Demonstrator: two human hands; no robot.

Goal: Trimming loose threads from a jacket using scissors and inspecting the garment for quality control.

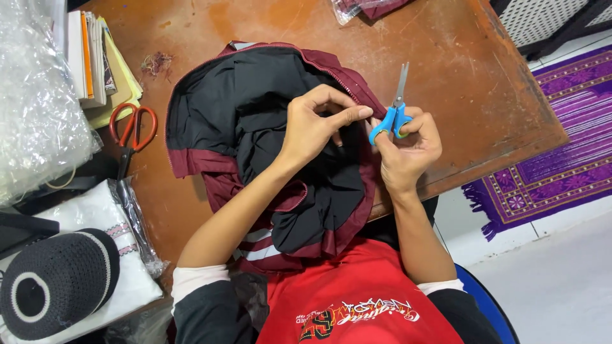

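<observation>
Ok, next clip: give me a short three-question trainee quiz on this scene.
1. True or false: the right hand holds the blue scissors.
2. What does the left hand pinch? A) jacket B) cap C) books
3. What colour are the handles of the scissors lying on the table?

Key: 1 true; 2 A; 3 orange.

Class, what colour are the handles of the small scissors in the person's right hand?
Blue handles on the small scissors, held in the right hand; head view shows it.
</observation>
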